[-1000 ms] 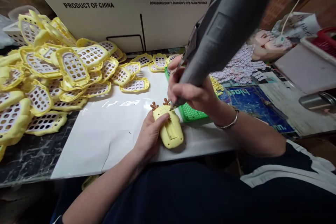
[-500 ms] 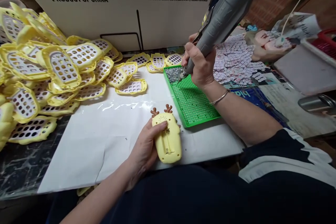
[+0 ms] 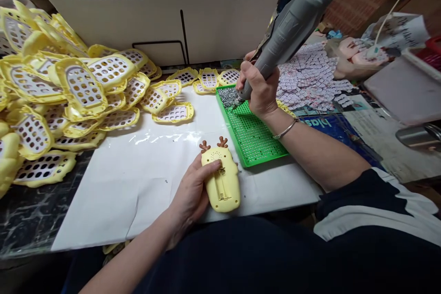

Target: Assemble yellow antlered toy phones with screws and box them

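Observation:
My left hand grips a yellow toy phone with brown antlers, its back facing up. The thumb lies across the back, just above an open battery slot, and screw holes show near the corners. My right hand is wrapped round a grey electric screwdriver, held slanting with its tip down. That tip is over the green perforated tray, close to a heap of small screws in the tray's far left corner. Whether a screw sits on the tip is too small to tell.
Yellow phone shells are piled at the left, with several more along the back. A large white carton stands behind them. White keypad-like pieces lie heaped beyond my right arm. A metal cup lies at the far right.
The screwdriver tip has shifted slightly left and down over the tray, near the edge of the screw heap. The toy phone stays in my left hand, almost unmoved.

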The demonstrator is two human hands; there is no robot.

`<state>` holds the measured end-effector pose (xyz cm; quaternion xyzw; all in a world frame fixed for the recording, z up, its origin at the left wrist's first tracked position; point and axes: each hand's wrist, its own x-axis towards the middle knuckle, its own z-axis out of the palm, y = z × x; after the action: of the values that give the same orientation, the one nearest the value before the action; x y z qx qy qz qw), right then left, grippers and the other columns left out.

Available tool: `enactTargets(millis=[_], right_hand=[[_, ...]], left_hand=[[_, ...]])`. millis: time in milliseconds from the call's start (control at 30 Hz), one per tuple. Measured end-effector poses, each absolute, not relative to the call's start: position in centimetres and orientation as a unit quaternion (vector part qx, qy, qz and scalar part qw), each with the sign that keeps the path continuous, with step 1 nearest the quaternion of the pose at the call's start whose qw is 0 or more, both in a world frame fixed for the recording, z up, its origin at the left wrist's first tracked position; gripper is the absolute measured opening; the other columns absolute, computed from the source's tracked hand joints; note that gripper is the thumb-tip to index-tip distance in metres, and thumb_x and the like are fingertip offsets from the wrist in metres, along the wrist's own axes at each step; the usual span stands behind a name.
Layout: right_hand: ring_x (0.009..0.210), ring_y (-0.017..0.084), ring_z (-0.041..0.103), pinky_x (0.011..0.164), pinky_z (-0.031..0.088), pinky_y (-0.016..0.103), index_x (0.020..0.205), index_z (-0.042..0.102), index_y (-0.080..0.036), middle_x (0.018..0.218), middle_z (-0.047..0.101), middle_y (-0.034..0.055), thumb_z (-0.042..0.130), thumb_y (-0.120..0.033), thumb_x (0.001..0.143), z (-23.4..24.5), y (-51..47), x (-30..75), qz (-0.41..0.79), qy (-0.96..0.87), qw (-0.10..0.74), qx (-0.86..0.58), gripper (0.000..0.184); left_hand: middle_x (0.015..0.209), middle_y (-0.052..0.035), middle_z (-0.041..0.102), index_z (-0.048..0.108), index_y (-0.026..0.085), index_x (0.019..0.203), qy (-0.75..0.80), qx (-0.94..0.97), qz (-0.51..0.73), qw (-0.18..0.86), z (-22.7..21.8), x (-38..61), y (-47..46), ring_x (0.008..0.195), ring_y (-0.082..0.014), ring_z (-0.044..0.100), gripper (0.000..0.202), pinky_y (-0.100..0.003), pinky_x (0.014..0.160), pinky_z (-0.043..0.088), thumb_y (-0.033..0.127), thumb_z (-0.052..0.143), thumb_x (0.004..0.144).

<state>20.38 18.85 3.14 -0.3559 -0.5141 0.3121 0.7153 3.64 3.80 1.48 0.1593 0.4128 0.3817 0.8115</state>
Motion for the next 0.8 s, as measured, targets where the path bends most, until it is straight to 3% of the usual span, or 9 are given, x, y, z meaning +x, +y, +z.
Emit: enactTargets(millis=[267,433,567,800], right_hand=[[0.039,0.009,0.041,0.041,0.035,0.027,0.079,0.054,-0.026,0.05,0.043,-0.0094,0.073,-0.047,0.062,7.1,16.0,19.4,0.319,-0.506,0.738,-0.313,0.033],[0.038,0.009,0.042,0.037,0.034,0.026,0.079,0.054,-0.025,0.05,0.044,-0.0092,0.073,-0.042,0.066,9.5,10.6,16.8,0.4,-0.517,0.711,-0.259,0.028],[0.039,0.01,0.046,0.039,0.039,0.026,0.085,0.054,-0.025,0.054,0.047,-0.0085,0.075,-0.043,0.069,9.1,7.6,15.3,0.458,-0.552,0.652,-0.245,0.031],[0.041,0.01,0.044,0.042,0.041,0.026,0.086,0.054,-0.028,0.055,0.047,-0.0082,0.074,-0.044,0.07,7.8,7.5,14.6,0.473,-0.558,0.627,-0.269,0.03]], left_hand=[[0.087,-0.0069,0.069,0.055,0.014,0.106,0.408,0.189,0.383,0.807,1.5,3.8,3.7,0.072,-0.0176,0.066,0.04,-0.029,0.067,0.054,0.018,0.071,0.07],[0.082,-0.0034,0.067,0.053,0.015,0.102,0.393,0.19,0.401,0.805,1.3,4.0,3.6,0.069,-0.0159,0.064,0.039,-0.029,0.066,0.053,0.015,0.071,0.067],[0.088,-0.0026,0.067,0.053,0.016,0.104,0.376,0.197,0.421,0.801,1.1,4.0,3.6,0.072,-0.0148,0.063,0.042,-0.03,0.072,0.052,0.014,0.071,0.067],[0.087,-0.0014,0.065,0.053,0.017,0.103,0.366,0.207,0.421,0.804,1.0,4.1,3.5,0.075,-0.0155,0.062,0.041,-0.032,0.078,0.049,0.015,0.072,0.066]])
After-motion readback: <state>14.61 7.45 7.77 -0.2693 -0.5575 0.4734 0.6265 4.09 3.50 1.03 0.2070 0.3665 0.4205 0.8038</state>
